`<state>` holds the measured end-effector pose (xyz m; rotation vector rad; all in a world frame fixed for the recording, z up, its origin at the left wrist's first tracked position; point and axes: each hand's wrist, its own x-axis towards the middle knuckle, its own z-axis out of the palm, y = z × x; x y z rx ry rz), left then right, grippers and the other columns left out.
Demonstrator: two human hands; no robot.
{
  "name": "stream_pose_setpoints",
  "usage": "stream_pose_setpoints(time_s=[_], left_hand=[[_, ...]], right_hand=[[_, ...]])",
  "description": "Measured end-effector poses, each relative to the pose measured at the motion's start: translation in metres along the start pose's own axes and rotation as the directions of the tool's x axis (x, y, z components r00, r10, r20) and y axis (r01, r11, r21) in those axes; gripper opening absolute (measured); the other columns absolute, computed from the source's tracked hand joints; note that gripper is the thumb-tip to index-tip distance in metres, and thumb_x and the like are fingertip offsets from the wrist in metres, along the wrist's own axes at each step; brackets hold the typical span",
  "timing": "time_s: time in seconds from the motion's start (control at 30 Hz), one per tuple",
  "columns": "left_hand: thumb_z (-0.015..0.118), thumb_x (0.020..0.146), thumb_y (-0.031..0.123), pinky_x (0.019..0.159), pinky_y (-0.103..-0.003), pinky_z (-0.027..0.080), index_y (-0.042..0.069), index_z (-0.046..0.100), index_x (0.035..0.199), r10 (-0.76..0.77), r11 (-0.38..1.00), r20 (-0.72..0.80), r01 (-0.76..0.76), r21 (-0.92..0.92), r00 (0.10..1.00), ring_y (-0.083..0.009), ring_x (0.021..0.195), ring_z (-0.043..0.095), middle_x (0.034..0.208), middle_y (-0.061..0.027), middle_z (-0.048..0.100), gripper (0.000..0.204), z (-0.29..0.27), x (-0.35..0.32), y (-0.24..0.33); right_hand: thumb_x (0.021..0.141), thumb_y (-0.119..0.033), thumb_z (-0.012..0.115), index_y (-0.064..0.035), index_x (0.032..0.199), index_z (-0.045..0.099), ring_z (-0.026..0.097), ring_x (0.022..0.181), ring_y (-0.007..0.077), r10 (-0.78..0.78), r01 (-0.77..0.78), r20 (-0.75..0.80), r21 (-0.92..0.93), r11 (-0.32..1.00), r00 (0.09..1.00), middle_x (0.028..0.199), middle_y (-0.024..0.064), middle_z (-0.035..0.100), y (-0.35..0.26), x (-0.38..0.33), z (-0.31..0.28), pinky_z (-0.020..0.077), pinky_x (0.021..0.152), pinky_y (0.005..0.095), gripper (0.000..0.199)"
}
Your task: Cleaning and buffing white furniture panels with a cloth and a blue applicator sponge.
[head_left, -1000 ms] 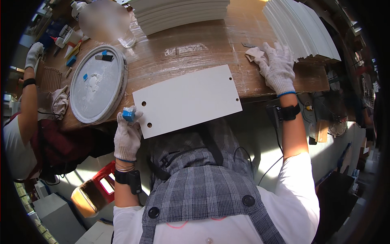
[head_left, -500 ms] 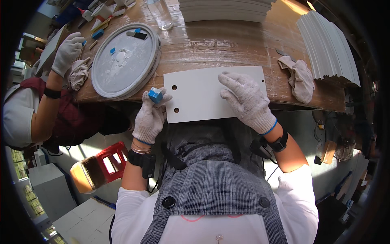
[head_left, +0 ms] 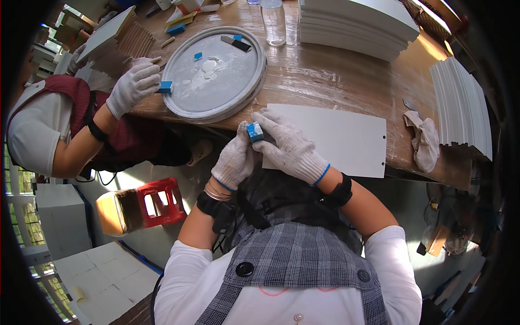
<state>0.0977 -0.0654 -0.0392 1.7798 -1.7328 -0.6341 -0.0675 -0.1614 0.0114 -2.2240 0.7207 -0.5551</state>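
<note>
A small blue block (head_left: pixel 252 132) with white smears on its face is pinched between my gloved hands. My left hand (head_left: pixel 235 160) grips it from the left, fingers bent. From the right, my right hand (head_left: pixel 292 145) closes on it, fingers above and thumb below. Behind my right hand a white panel (head_left: pixel 336 140) lies flat at the table's front edge; two small holes show by its right end, and its left end is partly covered by that hand. Left of the panel is a round grey lid (head_left: pixel 187 100) bearing white paste, a scraper (head_left: pixel 236 44) and small blue pieces.
A co-worker's gloved hand (head_left: pixel 134 89) holds another blue block (head_left: pixel 166 86) beside the lid. Panel stacks stand at the back (head_left: pixel 352 27) and right (head_left: pixel 460 103). A clear bottle (head_left: pixel 273 24) stands behind; a cloth (head_left: pixel 425 142) lies right. A red stool (head_left: pixel 162 201) is on the floor.
My right hand has moved left off the panel's right part onto the blue block in my left hand. The co-worker's hand has come down to the lid's edge. The view has shifted left.
</note>
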Motion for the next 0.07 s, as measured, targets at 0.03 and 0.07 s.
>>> stream_pose_setpoints(time_s=[0.03, 0.07], left_hand=[[0.054, 0.094, 0.038, 0.102, -0.031, 0.039, 0.015, 0.020, 0.146, 0.026, 1.000, -0.038, -0.027, -0.006, 0.999, -0.0271, 0.122, 0.048, 0.128, -0.0166, 0.052, 0.066, 0.0018, -0.0013, -0.0050], [0.059, 0.092, 0.040, 0.103, -0.031, 0.037, 0.020, 0.019, 0.147, 0.052, 0.999, -0.075, -0.053, -0.012, 0.996, -0.0276, 0.124, 0.047, 0.131, -0.0169, 0.050, 0.071, 0.0032, -0.0016, -0.0076]], right_hand=[[0.081, -0.027, 0.067, -0.0096, 0.138, 0.043, 0.044, 0.123, 0.0386, -0.015, 0.013, 0.030, 0.043, 0.999, 0.999, 0.135, 0.0213, 0.046, 0.0013, 0.0023, 0.0014, 0.0362, 0.104, 0.0437, 0.065], [0.080, -0.029, 0.068, -0.0118, 0.139, 0.042, 0.044, 0.124, 0.0387, -0.027, 0.022, 0.061, 0.086, 0.996, 0.998, 0.136, 0.0209, 0.044, 0.0038, 0.0040, 0.0024, 0.0353, 0.105, 0.0436, 0.067]])
